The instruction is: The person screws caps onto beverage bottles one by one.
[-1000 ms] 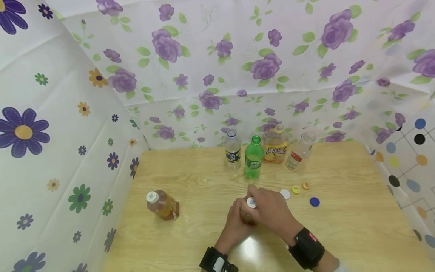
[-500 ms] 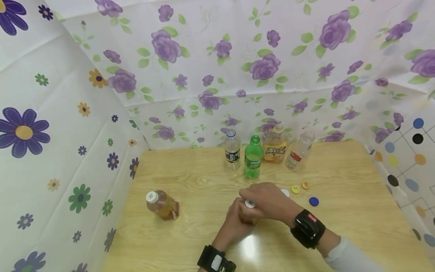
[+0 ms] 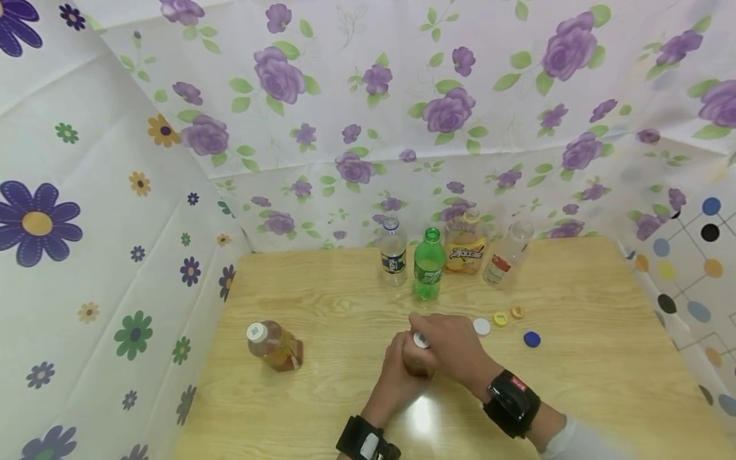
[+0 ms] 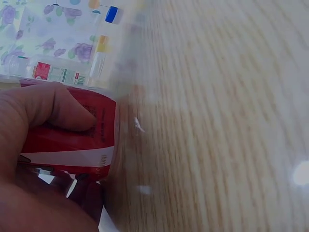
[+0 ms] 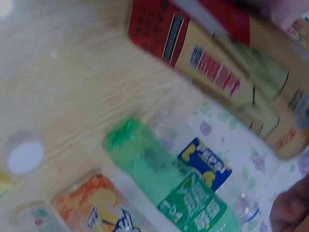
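Near the table's middle, in the head view, my left hand [image 3: 398, 367] grips the body of a drink bottle [image 3: 417, 365] from the left. The left wrist view shows the thumb lying across its red label [image 4: 72, 130]; in the right wrist view the label [image 5: 207, 67] is red and tan. My right hand [image 3: 454, 348] curls round the top of the same bottle, at its white cap [image 3: 421, 340]; some of its fingers are hidden. The cap's top shows between thumb and fingers. The bottle looks upright.
At the back stand a clear bottle [image 3: 393, 259], a green bottle [image 3: 429, 268], an orange-labelled bottle [image 3: 466, 249] and a clear red-labelled bottle [image 3: 506, 259], all uncapped. Loose caps, including a blue cap [image 3: 531, 339], lie right. A capped brown bottle [image 3: 277, 348] stands left.
My right hand and wrist have turned at the bottle's top, first one way, then partly back. The left hand keeps its grip on the bottle almost in place.
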Action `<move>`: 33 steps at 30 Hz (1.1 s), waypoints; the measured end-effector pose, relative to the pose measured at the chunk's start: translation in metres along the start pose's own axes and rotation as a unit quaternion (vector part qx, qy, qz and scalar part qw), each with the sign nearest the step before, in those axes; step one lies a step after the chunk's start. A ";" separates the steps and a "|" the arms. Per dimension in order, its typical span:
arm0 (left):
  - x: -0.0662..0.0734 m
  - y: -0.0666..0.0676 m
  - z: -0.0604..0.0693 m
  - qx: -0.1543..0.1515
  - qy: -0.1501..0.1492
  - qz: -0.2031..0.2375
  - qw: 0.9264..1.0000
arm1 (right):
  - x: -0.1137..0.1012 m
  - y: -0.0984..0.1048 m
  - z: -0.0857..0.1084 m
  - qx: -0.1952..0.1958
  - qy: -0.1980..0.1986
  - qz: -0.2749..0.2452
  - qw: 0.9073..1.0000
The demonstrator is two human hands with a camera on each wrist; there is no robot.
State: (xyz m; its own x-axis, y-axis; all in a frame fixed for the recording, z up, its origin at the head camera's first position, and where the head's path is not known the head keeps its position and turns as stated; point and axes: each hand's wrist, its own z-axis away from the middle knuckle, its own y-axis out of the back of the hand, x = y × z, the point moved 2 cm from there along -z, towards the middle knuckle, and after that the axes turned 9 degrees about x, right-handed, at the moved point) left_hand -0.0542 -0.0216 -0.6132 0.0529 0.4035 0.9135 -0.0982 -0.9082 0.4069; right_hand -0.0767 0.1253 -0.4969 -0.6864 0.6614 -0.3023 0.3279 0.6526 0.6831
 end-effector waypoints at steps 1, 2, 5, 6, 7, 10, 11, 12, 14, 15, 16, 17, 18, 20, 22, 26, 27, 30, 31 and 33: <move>0.001 0.000 0.000 0.001 -0.001 -0.004 1.000 | -0.002 -0.001 0.002 0.010 -0.012 0.008 1.000; 0.001 0.000 0.000 0.003 -0.003 -0.007 1.000 | -0.004 -0.002 0.004 0.018 -0.023 0.016 0.999; 0.002 0.001 0.000 0.008 -0.011 -0.015 1.000 | -0.007 -0.003 0.006 0.025 -0.045 0.024 0.998; 0.002 0.002 0.000 0.008 -0.010 -0.016 1.000 | -0.007 -0.003 0.006 0.020 -0.047 0.025 0.998; 0.002 0.002 0.000 0.005 -0.008 -0.021 1.000 | -0.006 -0.002 0.006 0.014 -0.047 0.022 0.999; 0.000 0.003 -0.001 -0.004 -0.006 -0.021 1.000 | -0.001 -0.001 0.004 -0.015 -0.027 0.005 1.000; 0.000 0.003 -0.002 -0.008 -0.005 -0.020 1.000 | 0.002 0.000 0.003 -0.026 -0.014 -0.002 1.000; 0.000 0.003 -0.002 -0.011 -0.002 -0.019 1.000 | 0.005 0.000 0.001 -0.034 0.005 -0.010 0.999; -0.001 0.003 -0.003 -0.014 -0.006 -0.018 1.000 | 0.011 0.001 -0.003 -0.048 0.050 -0.027 0.997; 0.000 0.003 -0.003 -0.015 -0.010 -0.018 1.000 | 0.013 0.002 -0.005 -0.053 0.075 -0.037 0.995; 0.000 0.003 -0.003 -0.015 -0.014 -0.019 1.000 | 0.016 0.003 -0.007 -0.059 0.097 -0.045 0.992; 0.000 0.004 -0.004 -0.015 -0.018 -0.022 0.999 | 0.018 0.003 -0.009 -0.066 0.118 -0.052 0.989; 0.001 0.004 -0.004 -0.015 -0.022 -0.022 0.999 | 0.020 0.003 -0.011 -0.072 0.137 -0.059 0.986; 0.002 0.005 -0.005 -0.013 -0.028 -0.020 0.999 | 0.023 0.003 -0.016 -0.085 0.162 -0.075 0.980; 0.002 0.005 -0.005 -0.015 -0.029 -0.018 0.999 | 0.024 0.001 -0.019 -0.095 0.176 -0.088 0.976; 0.001 0.004 -0.006 -0.019 -0.026 -0.015 0.999 | 0.023 -0.002 -0.022 -0.089 0.177 -0.104 0.975; 0.000 0.004 -0.007 -0.021 -0.025 -0.014 0.999 | 0.023 -0.003 -0.021 -0.084 0.173 -0.105 0.976; -0.001 0.003 -0.007 -0.024 -0.020 -0.008 0.999 | 0.021 -0.004 -0.019 -0.066 0.157 -0.106 0.980; -0.001 0.003 -0.007 -0.023 -0.019 -0.007 1.000 | 0.021 -0.004 -0.019 -0.061 0.152 -0.103 0.981; -0.001 0.003 -0.006 -0.021 -0.016 -0.008 1.000 | 0.020 -0.005 -0.017 -0.054 0.142 -0.095 0.984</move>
State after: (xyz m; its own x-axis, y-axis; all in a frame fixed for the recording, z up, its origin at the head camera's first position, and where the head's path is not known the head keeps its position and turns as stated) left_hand -0.0607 -0.0235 -0.6129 0.0859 0.4145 0.9060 -0.1380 -0.8956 0.4229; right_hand -0.1028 0.1291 -0.4947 -0.8873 0.3917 -0.2433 0.1167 0.7012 0.7034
